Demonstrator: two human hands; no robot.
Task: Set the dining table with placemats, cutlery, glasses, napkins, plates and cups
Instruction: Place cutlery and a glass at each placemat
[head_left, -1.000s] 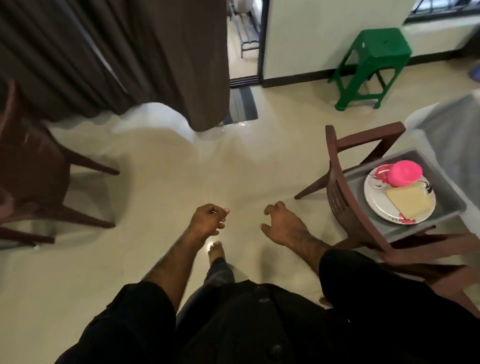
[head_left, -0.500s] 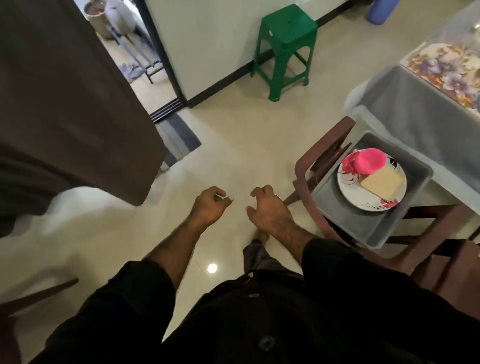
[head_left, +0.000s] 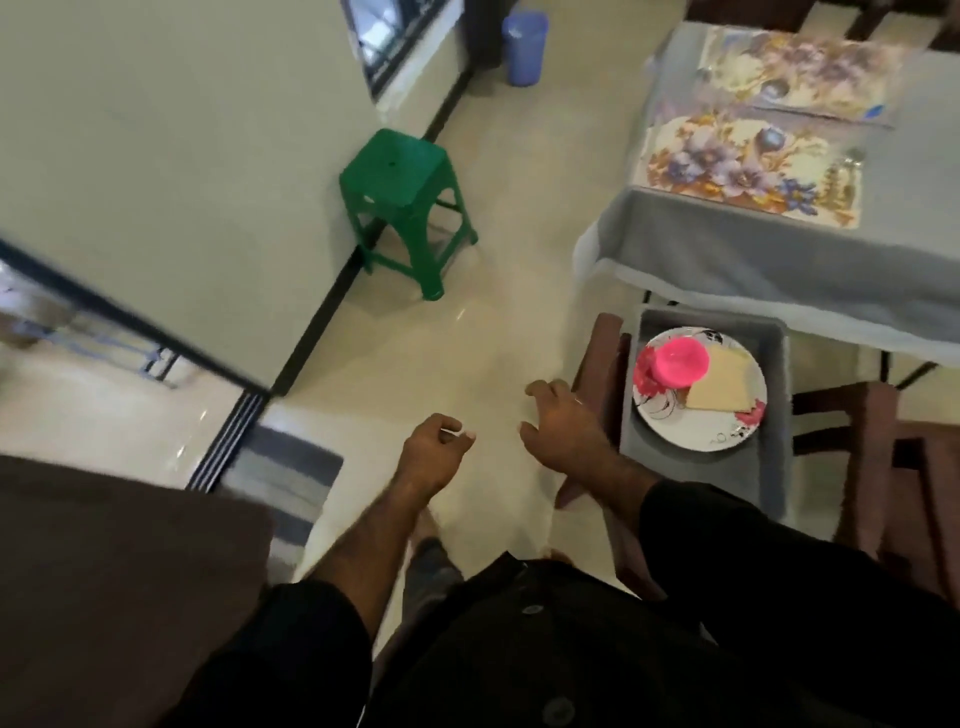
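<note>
Right hand (head_left: 563, 431) hovers beside brown chair (head_left: 605, 364) holding gray bin (head_left: 763, 467).

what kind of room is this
Most likely a home dining area: a cloth-covered table with floral placemats, brown chairs drawn up, and a plate waiting in a grey tray.

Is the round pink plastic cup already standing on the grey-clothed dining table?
No, the round pink plastic cup sits on the white floral plate inside the grey plastic tub on the brown chair, beside the table.
</note>
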